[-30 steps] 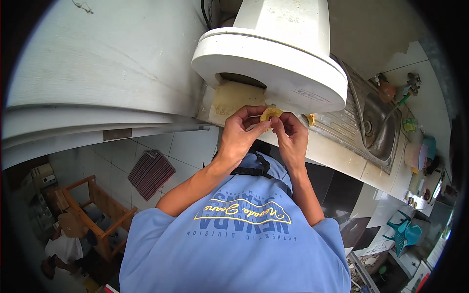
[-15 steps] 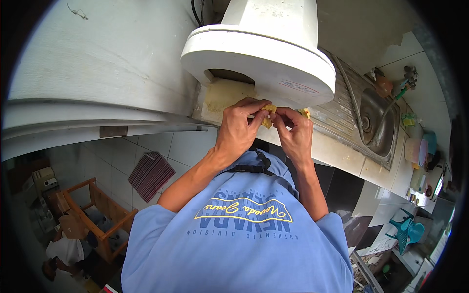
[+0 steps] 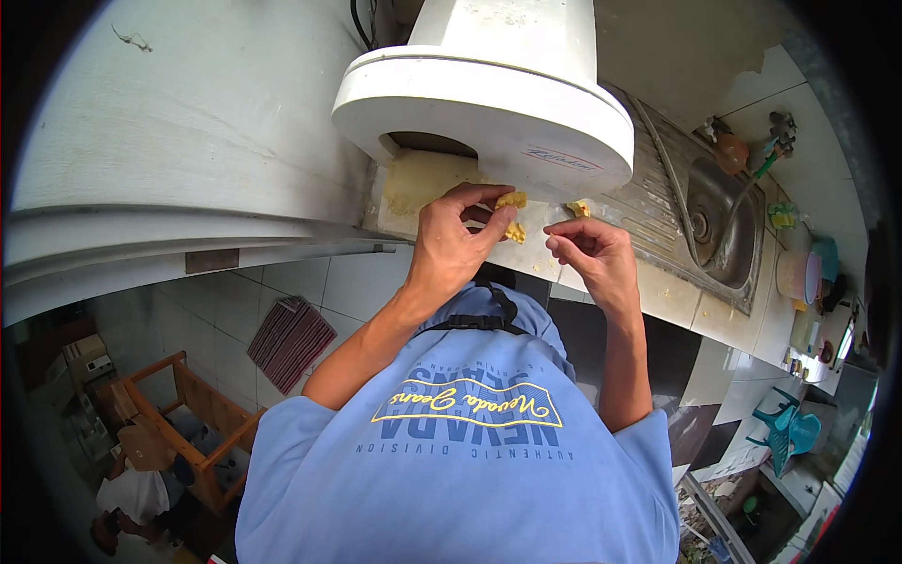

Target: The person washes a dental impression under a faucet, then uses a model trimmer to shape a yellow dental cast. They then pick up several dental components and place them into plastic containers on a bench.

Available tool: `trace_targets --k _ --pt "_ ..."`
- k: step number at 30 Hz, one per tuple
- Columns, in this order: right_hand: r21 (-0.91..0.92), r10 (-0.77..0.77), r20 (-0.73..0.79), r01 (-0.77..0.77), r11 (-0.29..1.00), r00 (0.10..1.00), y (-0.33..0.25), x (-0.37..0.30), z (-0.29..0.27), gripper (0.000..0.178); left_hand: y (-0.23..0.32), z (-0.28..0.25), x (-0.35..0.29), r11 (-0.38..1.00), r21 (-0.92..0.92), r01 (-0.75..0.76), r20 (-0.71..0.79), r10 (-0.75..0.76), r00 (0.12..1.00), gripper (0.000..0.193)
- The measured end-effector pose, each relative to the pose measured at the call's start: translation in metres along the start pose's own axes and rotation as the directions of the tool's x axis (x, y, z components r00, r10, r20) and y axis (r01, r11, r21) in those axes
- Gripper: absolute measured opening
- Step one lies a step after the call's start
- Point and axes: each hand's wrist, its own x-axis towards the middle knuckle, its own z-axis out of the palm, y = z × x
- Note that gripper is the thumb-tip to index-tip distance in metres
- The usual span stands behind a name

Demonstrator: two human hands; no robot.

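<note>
Two bumpy yellow lumps [image 3: 514,232] show at the fingers of my left hand [image 3: 451,235], one above the thumb and one below it. They may be parts of a single piece; I cannot tell its kind. My left hand is closed on it, over the counter's front edge. To its right, apart from the yellow piece, is my right hand [image 3: 603,263], thumb and forefinger pinched together. Whatever lies between those fingertips is too small to make out. Just beyond the right hand, another yellow piece with reddish spots [image 3: 578,208] lies on the counter [image 3: 536,246].
A large white rounded appliance [image 3: 484,103] overhangs the counter right beyond my hands. On the right is a steel sink [image 3: 728,226] with a hose and ribbed drainboard. A white panel [image 3: 188,122] fills the left. A person [image 3: 132,493] is at the lower left.
My right hand has come away from the yellow piece and moved right and slightly nearer. The left hand keeps its hold. The piece lying on the counter shows more fully.
</note>
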Motion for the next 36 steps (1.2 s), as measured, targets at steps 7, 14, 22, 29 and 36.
trace_targets --k 7,14,22,29,36 --pt "0.503 0.197 0.427 -0.413 0.759 0.883 0.113 -0.131 -0.133 0.013 -0.006 0.01 0.002 0.974 -0.216 0.067 0.066 -0.054 0.996 0.029" --pt "-0.391 0.355 -0.371 -0.491 0.778 0.858 0.113 -0.146 -0.081 0.046 -0.02 0.048 0.002 0.942 -0.251 0.222 0.285 -0.147 0.947 0.031" --pt "-0.409 -0.242 -0.371 0.076 0.909 0.897 0.104 -0.065 -0.032 0.049 -0.085 0.142 0.013 0.829 -0.253 0.499 0.52 -0.319 0.793 0.032" --pt "-0.363 -0.152 -0.585 -0.09 0.927 0.796 0.165 -0.06 -0.08 0.046 -0.104 0.189 0.009 0.836 -0.082 0.542 0.481 -0.443 0.757 0.051" --pt "-0.504 -0.185 -0.596 -0.185 0.844 0.781 0.214 -0.071 -0.144 0.048 -0.12 0.142 -0.002 0.864 0.009 0.503 0.468 -0.448 0.762 0.043"
